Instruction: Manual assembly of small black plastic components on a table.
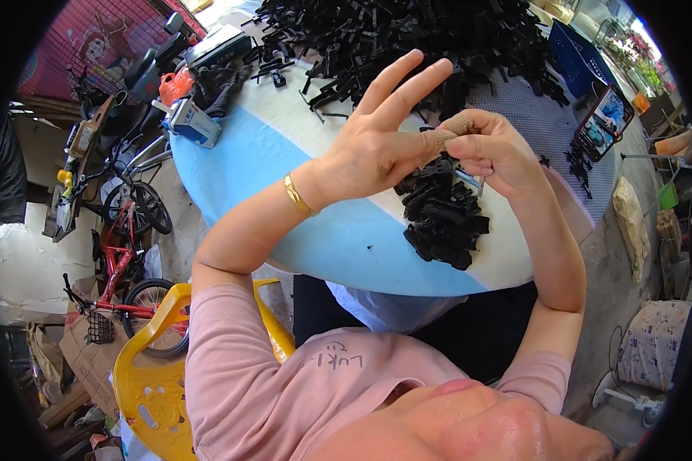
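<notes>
Both my hands meet above the table's middle. My left hand (373, 146) has two fingers stretched up, while its thumb and another finger close together toward my right hand (501, 154). Tan wraps cover fingertips where the hands touch. My right hand is closed in a pinch at the left fingertips; anything small between them is hidden. A thin metal rod (481, 185) shows just below the right fingers; whether that hand holds it I cannot tell. Under my hands lies a small pile of black plastic parts (446, 219). A much larger heap of similar black parts (407, 46) covers the table's far side.
The rounded blue-and-white table (246, 165) bears a blue-and-white carton (194, 123) at left. A phone (603, 123) and a dark blue basket (579, 58) stand at right. A yellow plastic chair (158, 369) is near my left side; a red bicycle (119, 269) is beyond.
</notes>
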Demonstrator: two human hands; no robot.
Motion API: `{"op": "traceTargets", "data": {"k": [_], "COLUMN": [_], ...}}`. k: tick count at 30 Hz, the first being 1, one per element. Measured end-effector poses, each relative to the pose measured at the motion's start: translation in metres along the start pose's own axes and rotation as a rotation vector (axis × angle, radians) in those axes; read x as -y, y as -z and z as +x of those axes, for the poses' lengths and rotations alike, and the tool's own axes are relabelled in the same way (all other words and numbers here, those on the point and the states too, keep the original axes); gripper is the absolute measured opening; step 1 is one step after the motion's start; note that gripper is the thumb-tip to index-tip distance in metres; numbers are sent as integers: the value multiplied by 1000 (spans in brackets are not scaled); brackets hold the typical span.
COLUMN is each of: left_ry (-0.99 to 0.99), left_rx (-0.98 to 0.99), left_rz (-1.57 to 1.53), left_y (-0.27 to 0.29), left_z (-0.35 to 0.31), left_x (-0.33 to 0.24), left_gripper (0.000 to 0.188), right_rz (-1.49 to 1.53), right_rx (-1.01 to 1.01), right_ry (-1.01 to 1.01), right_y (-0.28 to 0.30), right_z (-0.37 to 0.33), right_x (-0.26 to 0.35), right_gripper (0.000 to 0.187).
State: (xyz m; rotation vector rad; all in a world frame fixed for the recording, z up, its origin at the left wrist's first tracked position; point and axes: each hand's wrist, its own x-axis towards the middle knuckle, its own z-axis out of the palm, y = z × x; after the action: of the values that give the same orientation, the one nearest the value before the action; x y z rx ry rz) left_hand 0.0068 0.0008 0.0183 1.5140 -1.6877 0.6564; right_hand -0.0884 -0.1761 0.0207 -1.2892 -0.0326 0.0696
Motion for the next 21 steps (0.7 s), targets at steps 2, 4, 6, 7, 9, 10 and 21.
{"op": "traceTargets", "data": {"k": [2,4,6,7,9,10,21], "left_ry": [-29,-57,-87,-89,-45,-46,418], "left_rx": [30,58,170,169,100,100,442], "left_rz": [-6,-18,24,23,-53,-54,-333], "left_y": [2,4,8,6,1,0,-27], "left_z": [0,0,2,3,3,3,-13], "left_x": [5,8,8,8,5,4,8], "left_gripper": [29,30,29,29,33,33,41], "right_rz": [-35,-76,-118,-200,-283,-330,-1384], "right_rx": [63,61,59,44,26,18,-274], "right_ry": [-28,-36,-45,-20,5,15,408], "right_y": [2,0,0,3,6,8,60], "right_z": [2,0,0,1,2,3,30], "right_x": [-1,2,2,1,2,4,-11], "right_gripper": [14,13,11,12,14,16,13]}}
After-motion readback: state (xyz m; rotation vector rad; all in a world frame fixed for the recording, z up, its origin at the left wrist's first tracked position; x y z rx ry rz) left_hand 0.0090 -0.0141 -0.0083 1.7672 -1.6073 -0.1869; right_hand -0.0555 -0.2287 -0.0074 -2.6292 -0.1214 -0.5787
